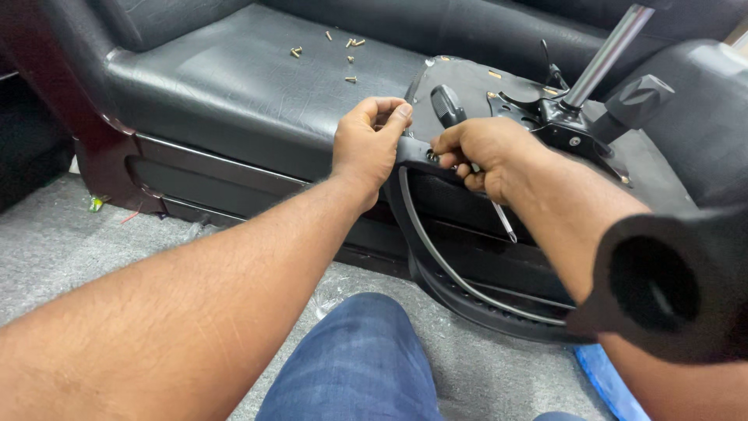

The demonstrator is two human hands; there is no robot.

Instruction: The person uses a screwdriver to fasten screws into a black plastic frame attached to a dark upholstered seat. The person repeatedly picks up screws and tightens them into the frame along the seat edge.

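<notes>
An upturned black office chair seat [467,90] lies on a black sofa cushion [234,86], its base mechanism and chrome post [604,58] pointing up. My left hand [370,140] pinches the near edge of the chair's black armrest loop [436,257]. My right hand [483,152] is closed around a screwdriver with a black handle [446,105]; its metal shaft [505,222] points down below my fist. Both hands meet at the bracket on the seat's edge.
Several brass screws [347,51] lie scattered on the sofa cushion behind my hands. A black round-ended chair part [662,284] fills the right foreground. My blue-jeaned knee [358,359] rests on grey carpet [54,242]. A black knob [639,97] sticks out by the post.
</notes>
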